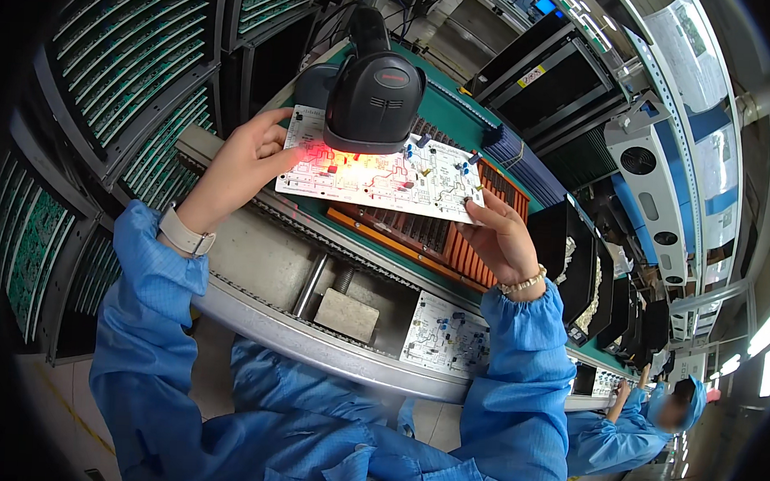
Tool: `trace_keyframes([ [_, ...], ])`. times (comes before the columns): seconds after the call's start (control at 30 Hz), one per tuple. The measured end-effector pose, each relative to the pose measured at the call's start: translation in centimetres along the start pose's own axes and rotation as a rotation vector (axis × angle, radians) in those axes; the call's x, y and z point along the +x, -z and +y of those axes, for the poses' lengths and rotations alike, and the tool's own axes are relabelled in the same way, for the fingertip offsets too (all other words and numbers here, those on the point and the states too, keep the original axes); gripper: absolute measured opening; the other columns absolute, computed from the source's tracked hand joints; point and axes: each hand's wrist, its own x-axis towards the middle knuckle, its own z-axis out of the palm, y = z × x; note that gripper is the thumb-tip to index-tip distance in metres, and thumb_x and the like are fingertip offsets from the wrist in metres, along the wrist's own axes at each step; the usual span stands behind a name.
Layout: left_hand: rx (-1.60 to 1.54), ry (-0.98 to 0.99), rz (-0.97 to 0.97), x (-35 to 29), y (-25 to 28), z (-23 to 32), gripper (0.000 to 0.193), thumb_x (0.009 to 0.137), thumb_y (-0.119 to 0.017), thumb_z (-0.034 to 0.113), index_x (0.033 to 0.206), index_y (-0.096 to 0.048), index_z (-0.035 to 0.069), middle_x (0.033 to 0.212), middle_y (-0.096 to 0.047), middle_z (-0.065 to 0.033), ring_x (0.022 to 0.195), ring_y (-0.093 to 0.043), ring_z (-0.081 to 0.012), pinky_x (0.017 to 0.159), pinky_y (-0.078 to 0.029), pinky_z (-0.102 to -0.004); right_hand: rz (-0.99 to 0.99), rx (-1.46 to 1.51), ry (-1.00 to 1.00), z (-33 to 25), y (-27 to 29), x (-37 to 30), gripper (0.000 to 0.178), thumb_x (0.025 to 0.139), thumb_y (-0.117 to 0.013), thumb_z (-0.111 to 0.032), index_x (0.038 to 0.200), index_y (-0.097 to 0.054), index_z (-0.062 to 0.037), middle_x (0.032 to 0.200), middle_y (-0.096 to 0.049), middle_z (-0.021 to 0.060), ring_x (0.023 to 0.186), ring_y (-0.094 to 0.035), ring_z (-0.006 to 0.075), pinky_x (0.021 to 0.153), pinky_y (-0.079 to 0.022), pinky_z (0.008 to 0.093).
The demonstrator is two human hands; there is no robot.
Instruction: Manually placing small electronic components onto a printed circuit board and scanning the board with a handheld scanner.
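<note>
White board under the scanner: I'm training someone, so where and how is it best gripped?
Probably the short ends of the board, from left and right: it's long and flat, components stud its face, and the scanner overhangs it.

Reaching forward with both forearms (522, 358) angled inward. Pinching with left hand (249, 161), thumb out straight, fingers curled. Pinching likewise with right hand (505, 244), well apart from left.

Scanner (378, 98) over circuit board (443, 183), racks (135, 58) at left, conveyor (346, 355) before worktop (442, 112), second board (441, 333) on conveyor
</note>
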Motion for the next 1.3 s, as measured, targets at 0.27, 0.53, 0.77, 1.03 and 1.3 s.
trace_keyframes([
  [0.27,-0.062,0.031,-0.055,0.3,-0.6,0.8,0.061,0.097,-0.063,0.01,0.146,-0.033,-0.011,0.116,-0.067,-0.0153,0.106,-0.066,-0.0162,0.093,-0.051,-0.0276,0.103,0.04,-0.027,0.7,0.7,-0.3,0.04,0.096,-0.059,-0.007,0.134,-0.051,0.0033,0.123,-0.063,0.0116,0.106,-0.061,0.0162,0.092,-0.05,0.0309],
  [0.53,-0.145,0.042,-0.109,0.1,-0.6,1.1,0.062,0.097,-0.061,0.013,0.148,-0.033,-0.01,0.119,-0.067,-0.0141,0.114,-0.062,-0.0168,0.101,-0.046,-0.0295,0.109,0.1,-0.011,0.7,1.6,-0.6,0.033,0.097,-0.061,-0.013,0.126,-0.057,0.004,0.116,-0.067,0.0118,0.1,-0.064,0.0174,0.084,-0.054,0.0307],
  [0.77,-0.089,0.172,-0.017,-3.6,1.3,2.0,0.058,0.097,-0.059,0.005,0.148,-0.035,-0.008,0.121,-0.065,-0.0146,0.111,-0.062,-0.016,0.097,-0.048,-0.0268,-0.058,-0.35,-0.075,0.5,0.5,-2.8,0.022,0.099,-0.062,-0.02,0.106,-0.064,0.0008,0.092,-0.07,0.0057,0.077,-0.069,0.0135,0.064,-0.054,0.0243],
  [1.03,0.2,0.196,0.013,-9.1,6.9,-0.5,0.053,0.096,-0.059,-0.003,0.145,-0.04,-0.001,0.115,-0.064,-0.011,0.106,-0.063,-0.0132,0.089,-0.05,-0.0246,-0.658,-0.769,-0.447,3.5,-5.3,-5.5,0.025,0.102,-0.061,-0.028,0.105,-0.064,-0.0033,0.086,-0.074,0.0024,0.069,-0.068,0.0062,0.056,-0.047,0.0191],
  [1.3,0.337,0.248,-0.005,-9.5,7.3,-1.8,0.056,0.096,-0.06,-0.003,0.147,-0.038,-0.001,0.114,-0.064,-0.0121,0.104,-0.063,-0.0145,0.09,-0.05,-0.0267,-0.576,-0.85,-0.431,7.4,-5.9,-4.6,0.038,0.099,-0.064,-0.039,0.103,-0.063,-0.0009,0.075,-0.07,0.0045,0.057,-0.063,0.0087,0.052,-0.048,0.0236],
])
